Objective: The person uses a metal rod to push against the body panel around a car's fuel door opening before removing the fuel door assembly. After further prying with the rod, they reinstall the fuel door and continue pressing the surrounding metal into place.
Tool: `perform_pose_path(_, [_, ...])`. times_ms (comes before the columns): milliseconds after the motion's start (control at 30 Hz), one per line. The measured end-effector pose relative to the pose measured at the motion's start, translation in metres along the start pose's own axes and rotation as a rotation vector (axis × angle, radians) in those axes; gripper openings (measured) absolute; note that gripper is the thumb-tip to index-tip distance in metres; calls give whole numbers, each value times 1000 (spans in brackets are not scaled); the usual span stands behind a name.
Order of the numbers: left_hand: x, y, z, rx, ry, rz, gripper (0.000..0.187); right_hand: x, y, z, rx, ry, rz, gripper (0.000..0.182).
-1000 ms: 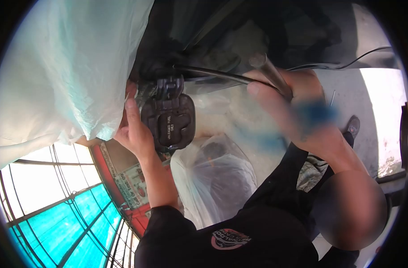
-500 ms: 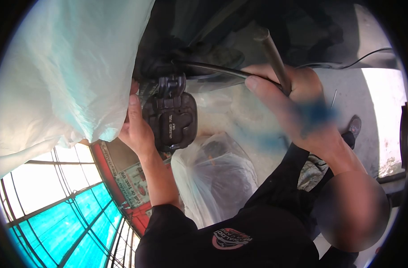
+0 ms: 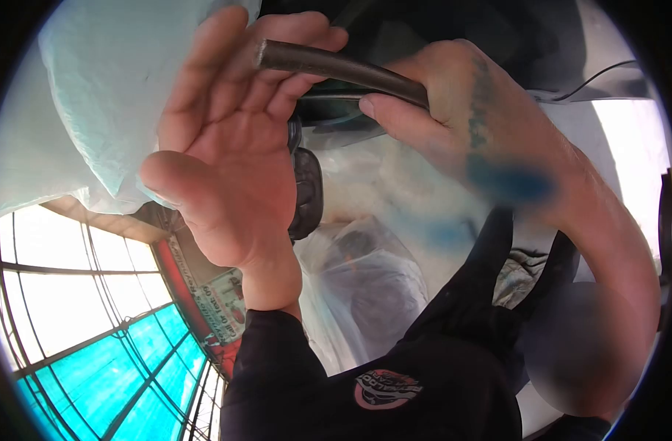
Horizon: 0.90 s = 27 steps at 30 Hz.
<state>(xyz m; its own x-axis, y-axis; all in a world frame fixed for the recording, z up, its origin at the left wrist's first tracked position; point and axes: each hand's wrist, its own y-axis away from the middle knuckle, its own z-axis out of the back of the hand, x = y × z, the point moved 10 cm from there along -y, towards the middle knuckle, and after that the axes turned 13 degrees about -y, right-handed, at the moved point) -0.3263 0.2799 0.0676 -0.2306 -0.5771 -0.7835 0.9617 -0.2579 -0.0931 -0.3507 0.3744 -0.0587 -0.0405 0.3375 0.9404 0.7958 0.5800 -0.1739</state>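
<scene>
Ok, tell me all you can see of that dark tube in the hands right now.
The dark tube looks like matte black rubber or plastic, round in section, with a blunt cut end showing at the left. It runs slantwise from that end down to the right. The right hand is wrapped around its right part, hiding the rest. The open left hand has its fingers against the free end, palm toward the camera.

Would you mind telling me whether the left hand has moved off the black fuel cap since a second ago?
Yes. The left hand has lifted off the fuel cap, palm open before it, fingertips at the dark rod.
</scene>
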Motion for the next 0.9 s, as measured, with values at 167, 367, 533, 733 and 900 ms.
perform_pose_path(167, [14, -28, -40, 321, 490, 54, 60, -5, 5, -4, -33, -14, 45, 31])
perform_pose_path(367, [8, -25, -52, 309, 315, 119, 45, -6, 8, 3, -71, 95, 233, 28])
perform_pose_path(533, [-8, -10, -48, 359, 131, -11, 37, 1, 17, 4, -68, 212, 322, 27])
perform_pose_path(733, [-11, 42, 24, -48, -431, 11, 43, 5, 32, 10, -17, 361, 359, 24])
perform_pose_path(900, [23, 112, 86, -122, -1334, 417, 39, 11, 30, 4, 25, 426, 389, 23])
